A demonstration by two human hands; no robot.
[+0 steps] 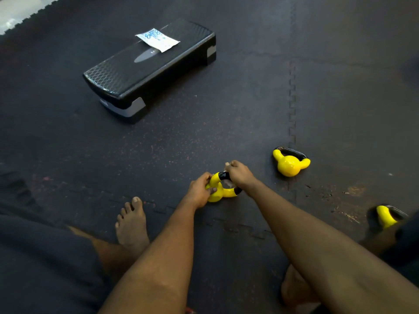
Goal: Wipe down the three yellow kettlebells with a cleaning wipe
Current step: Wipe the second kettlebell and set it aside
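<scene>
A small yellow kettlebell (221,191) with a black handle lies tipped on the dark floor mat in front of me. My left hand (200,191) grips its yellow body. My right hand (239,174) is curled round the black handle, with a pale cleaning wipe (227,164) bunched under its fingers. A second yellow kettlebell (291,163) lies on the mat to the right, apart from my hands. The third yellow kettlebell (385,217) sits at the right edge, partly hidden behind my knee.
A black aerobic step platform (147,71) stands further back on the mat, with a white and blue wipes packet (157,39) on top. My bare left foot (131,225) rests near the held kettlebell. The mat's edge (29,18) shows at the far left corner.
</scene>
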